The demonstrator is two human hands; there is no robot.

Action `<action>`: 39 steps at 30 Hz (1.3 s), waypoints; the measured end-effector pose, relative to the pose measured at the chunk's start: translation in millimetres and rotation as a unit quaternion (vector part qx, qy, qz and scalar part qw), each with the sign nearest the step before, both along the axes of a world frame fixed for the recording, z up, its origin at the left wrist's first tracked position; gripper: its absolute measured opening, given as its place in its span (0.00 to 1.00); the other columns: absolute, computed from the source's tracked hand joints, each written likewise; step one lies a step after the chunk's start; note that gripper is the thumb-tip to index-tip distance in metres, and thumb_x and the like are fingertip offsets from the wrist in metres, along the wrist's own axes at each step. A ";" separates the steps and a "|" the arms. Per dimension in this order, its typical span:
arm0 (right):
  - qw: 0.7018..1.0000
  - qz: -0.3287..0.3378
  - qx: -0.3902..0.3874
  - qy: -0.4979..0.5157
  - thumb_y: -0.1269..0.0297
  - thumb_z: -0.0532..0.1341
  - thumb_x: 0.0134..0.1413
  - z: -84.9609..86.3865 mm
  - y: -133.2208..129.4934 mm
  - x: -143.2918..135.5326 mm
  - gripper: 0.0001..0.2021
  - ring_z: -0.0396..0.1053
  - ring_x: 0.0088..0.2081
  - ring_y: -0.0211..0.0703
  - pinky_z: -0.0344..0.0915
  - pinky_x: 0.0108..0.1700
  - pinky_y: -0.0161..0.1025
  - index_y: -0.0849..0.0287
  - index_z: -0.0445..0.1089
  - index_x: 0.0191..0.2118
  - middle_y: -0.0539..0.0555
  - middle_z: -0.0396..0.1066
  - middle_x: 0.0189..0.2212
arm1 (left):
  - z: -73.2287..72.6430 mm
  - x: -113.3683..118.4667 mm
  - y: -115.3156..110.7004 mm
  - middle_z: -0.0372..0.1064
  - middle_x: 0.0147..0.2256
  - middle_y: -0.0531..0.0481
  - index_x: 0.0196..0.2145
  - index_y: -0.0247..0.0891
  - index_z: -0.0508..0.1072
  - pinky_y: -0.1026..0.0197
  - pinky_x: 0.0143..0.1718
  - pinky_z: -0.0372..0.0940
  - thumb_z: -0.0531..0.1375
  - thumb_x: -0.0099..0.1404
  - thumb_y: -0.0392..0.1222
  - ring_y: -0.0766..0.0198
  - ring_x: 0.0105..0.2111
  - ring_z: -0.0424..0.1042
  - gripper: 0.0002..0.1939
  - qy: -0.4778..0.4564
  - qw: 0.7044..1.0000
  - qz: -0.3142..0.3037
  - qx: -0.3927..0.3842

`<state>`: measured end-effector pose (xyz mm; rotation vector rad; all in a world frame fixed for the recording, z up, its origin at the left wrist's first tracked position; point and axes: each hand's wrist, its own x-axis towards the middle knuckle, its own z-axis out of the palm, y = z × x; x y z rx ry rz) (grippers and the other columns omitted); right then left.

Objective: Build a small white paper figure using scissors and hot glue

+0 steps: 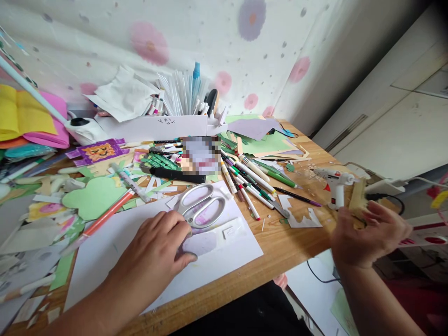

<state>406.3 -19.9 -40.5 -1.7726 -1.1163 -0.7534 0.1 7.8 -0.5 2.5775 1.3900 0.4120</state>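
On our far left, a green paper cutout and an orange-red marker sit among scraps, pushed aside probably to free up the white sheet, which likely protects our worktop. Our left hand is over that sheet, thumb and forefinger apart at the near end of a lilac strip, steadying it we guess. Scissors lie just beyond, blades hidden. Pens spread further right. The glue gun stands near the right edge, handy for our right hand, fingers loosely curled, away from the thumb, nothing visibly gripped.
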 end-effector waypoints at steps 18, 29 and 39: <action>0.610 0.627 -0.406 0.265 0.74 0.60 0.51 55.3 64.9 -145.1 0.08 0.66 0.32 0.36 0.63 0.34 0.33 0.60 0.70 0.39 0.50 0.69 0.32 | 18.6 -15.8 16.2 0.59 0.24 0.58 0.31 0.41 0.65 0.67 0.25 0.58 0.59 0.61 0.43 0.67 0.24 0.61 0.06 -0.317 0.906 0.100 -0.262; 0.533 0.613 -0.248 0.527 0.70 0.67 0.39 77.2 98.0 -188.7 0.11 0.63 0.25 0.33 0.60 0.26 0.30 0.59 0.70 0.34 0.46 0.66 0.25 | 21.8 -17.0 17.2 0.64 0.27 0.56 0.32 0.38 0.67 0.66 0.27 0.59 0.60 0.60 0.40 0.67 0.27 0.64 0.04 -0.404 0.853 0.136 -0.302; 0.712 0.644 -0.099 0.260 0.74 0.62 0.53 69.3 72.0 -234.8 0.09 0.70 0.30 0.39 0.69 0.32 0.36 0.54 0.69 0.39 0.50 0.70 0.30 | 26.3 -1.2 12.0 0.59 0.18 0.59 0.23 0.40 0.58 0.66 0.22 0.59 0.60 0.59 0.49 0.68 0.18 0.63 0.16 -0.474 0.798 0.206 -0.310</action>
